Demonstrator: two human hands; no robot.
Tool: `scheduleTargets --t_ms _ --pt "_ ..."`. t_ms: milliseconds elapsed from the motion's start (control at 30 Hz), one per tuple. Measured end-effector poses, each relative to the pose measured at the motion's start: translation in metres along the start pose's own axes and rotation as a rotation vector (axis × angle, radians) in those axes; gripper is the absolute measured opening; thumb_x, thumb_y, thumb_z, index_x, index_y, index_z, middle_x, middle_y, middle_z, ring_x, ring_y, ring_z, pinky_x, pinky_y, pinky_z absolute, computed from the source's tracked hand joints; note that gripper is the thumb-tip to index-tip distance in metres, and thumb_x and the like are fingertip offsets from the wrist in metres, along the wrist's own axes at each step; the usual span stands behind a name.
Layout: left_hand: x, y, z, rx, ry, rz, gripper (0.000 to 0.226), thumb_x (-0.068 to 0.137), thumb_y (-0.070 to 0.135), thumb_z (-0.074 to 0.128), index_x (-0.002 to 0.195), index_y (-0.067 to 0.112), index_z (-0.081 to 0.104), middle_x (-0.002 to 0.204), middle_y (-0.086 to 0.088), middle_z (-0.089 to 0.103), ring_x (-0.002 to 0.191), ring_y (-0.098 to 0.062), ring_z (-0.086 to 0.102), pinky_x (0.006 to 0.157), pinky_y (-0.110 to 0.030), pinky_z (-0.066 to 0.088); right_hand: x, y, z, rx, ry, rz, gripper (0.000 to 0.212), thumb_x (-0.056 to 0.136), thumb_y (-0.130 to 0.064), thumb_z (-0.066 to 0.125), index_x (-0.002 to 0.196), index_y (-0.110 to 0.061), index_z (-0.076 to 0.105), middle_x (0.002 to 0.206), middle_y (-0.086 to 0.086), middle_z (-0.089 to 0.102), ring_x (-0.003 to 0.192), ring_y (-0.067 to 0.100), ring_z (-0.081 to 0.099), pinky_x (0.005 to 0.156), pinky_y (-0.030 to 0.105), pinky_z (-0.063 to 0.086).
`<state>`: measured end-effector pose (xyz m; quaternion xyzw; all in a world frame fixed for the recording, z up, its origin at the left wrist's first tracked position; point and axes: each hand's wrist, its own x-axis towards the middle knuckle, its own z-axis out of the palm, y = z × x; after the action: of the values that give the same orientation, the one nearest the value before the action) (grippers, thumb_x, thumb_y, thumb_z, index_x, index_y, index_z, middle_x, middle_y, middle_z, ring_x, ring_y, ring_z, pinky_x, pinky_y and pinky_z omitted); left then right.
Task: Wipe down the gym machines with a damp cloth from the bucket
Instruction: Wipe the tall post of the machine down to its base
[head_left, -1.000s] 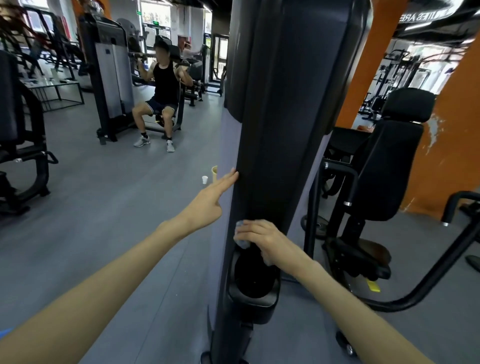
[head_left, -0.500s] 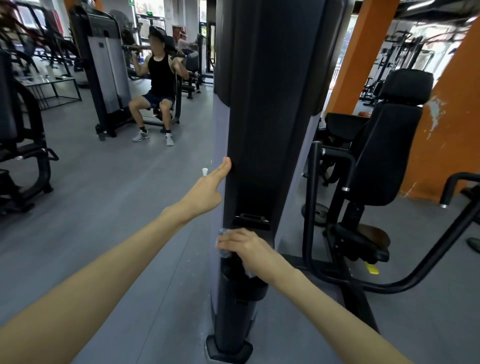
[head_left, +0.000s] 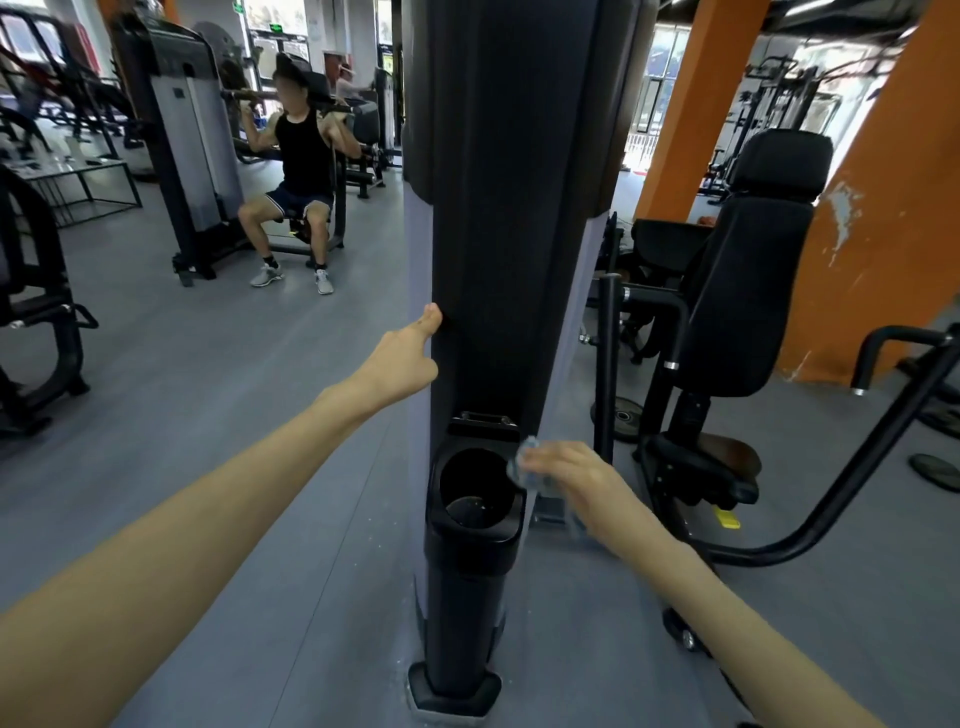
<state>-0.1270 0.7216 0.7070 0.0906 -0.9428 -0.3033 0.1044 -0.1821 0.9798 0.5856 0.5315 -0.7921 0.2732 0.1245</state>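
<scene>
Now that the cloth (head_left: 521, 464) has slid off the mouth of the cup holder (head_left: 467, 551) to its rim at about 2 o'clock, the dark well that the hand covered half a second ago lies open to view. This suggests the holder's top has had its pass and the wipe is moving round to the right flank of the machine column (head_left: 509, 208). The right hand (head_left: 571, 475) clenches the pale, bunched cloth in curled fingers and presses it against the holder's edge. At 10 o'clock from the holder, the left hand (head_left: 405, 358) still braces on the column's left edge, fingers straight, grasping nothing. Farther out, a seated person (head_left: 298, 171) trains at 11 o'clock, and a black seat (head_left: 748, 291) stands at 3 o'clock.
</scene>
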Motion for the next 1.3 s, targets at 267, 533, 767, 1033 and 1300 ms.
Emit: scheduleTargets --t_ms 267,533,767,1033,1300 --pt "-0.004 0.004 0.003 -0.042 0.032 -0.015 0.078 0.083 -0.009 0.036 0.152 0.019 0.015 0.139 -0.014 0.046 0.07 -0.017 0.051 0.054 -0.021 0.043 -0.02 -0.035 0.046 0.051 0.141 0.185 0.038 0.088 -0.003 0.05 0.121 -0.011 0.065 0.129 0.002 0.06 0.124 0.014 0.046 0.107 0.023 0.034" --pt "-0.007 0.006 0.009 -0.062 0.042 0.007 0.08 0.082 -0.01 0.036 0.152 0.019 0.012 0.15 -0.013 0.035 0.06 -0.016 0.05 0.041 -0.014 0.037 0.026 -0.033 0.055 0.56 0.562 0.731 0.036 0.099 0.001 0.044 0.128 -0.013 0.059 0.128 0.001 0.06 0.117 0.007 0.055 0.096 0.013 0.04" --pt "-0.004 0.002 0.013 -0.085 0.059 0.031 0.082 0.081 -0.01 0.036 0.152 0.021 0.013 0.154 -0.007 0.03 0.063 -0.017 0.052 0.044 -0.009 0.036 -0.021 -0.085 0.083 0.641 0.557 0.844 0.043 0.101 -0.009 0.044 0.143 -0.018 0.043 0.136 -0.01 0.047 0.126 0.002 0.044 0.1 0.002 0.031" --pt "0.003 -0.01 0.016 -0.101 0.041 0.017 0.084 0.081 -0.009 0.039 0.152 0.025 0.01 0.152 -0.008 0.034 0.068 -0.005 0.047 0.055 -0.011 0.038 0.022 -0.033 0.061 0.565 0.384 0.863 0.038 0.102 -0.012 0.043 0.139 -0.018 0.05 0.127 0.007 0.061 0.112 0.016 0.058 0.092 0.012 0.041" --pt "0.018 -0.055 0.015 -0.131 0.003 0.117 0.097 0.073 -0.013 0.033 0.149 0.043 0.014 0.154 -0.002 0.031 0.085 -0.014 0.042 0.069 -0.011 0.037 0.014 -0.081 0.037 0.452 0.505 0.668 0.039 0.096 -0.002 0.053 0.131 -0.017 0.056 0.13 -0.008 0.056 0.121 0.002 0.051 0.105 0.017 0.039"
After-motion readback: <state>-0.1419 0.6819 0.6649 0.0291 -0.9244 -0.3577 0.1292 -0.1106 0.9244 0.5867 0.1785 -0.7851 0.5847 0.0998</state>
